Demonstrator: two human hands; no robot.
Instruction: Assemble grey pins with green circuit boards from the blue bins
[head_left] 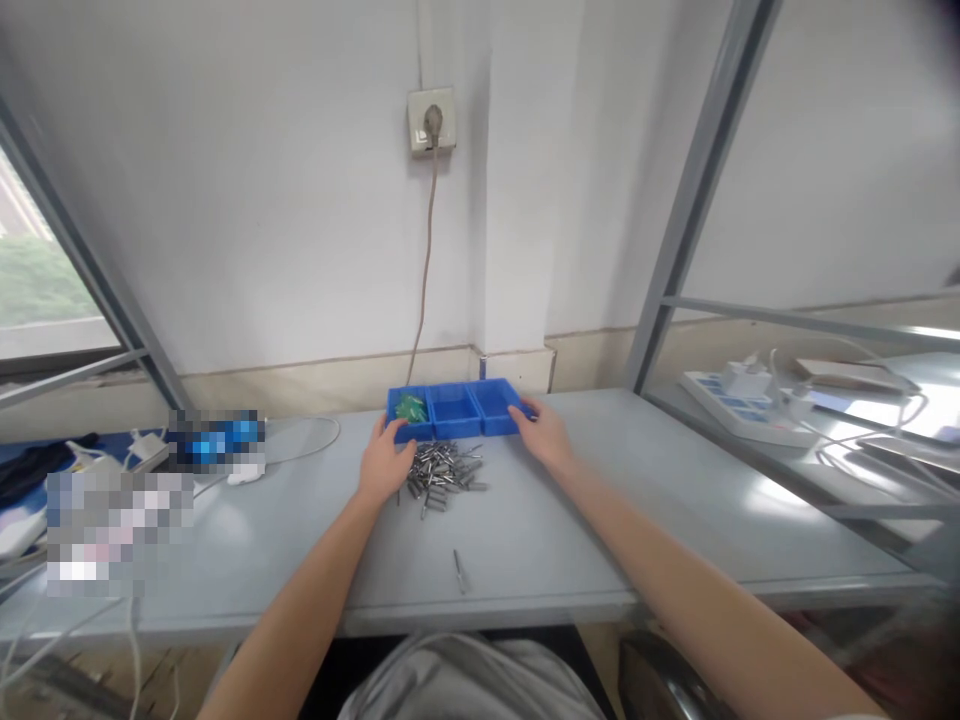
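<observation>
A row of three blue plastic bins (457, 429) stands on the table against the wall side. Small green pieces (411, 408) lie in the left bin; no contents show in the middle and right ones. My left hand (385, 462) grips the left bin at its outer front corner, thumb toward the rim. At the opposite end, my right hand (543, 432) holds the right bin's outer side, with its fingers partly hidden behind the wall. Just in front of the bins is a heap of small metal rods (441, 470). One slim metal piece (459, 570) lies alone nearer the table's front edge.
Left on the grey table (300, 530) are cables, a white plug (246, 470) and blurred-out items. A power strip (739, 408) with plugs and wires sits at the far right, beyond a metal frame post (679, 220). A cord hangs from the wall socket (432, 122).
</observation>
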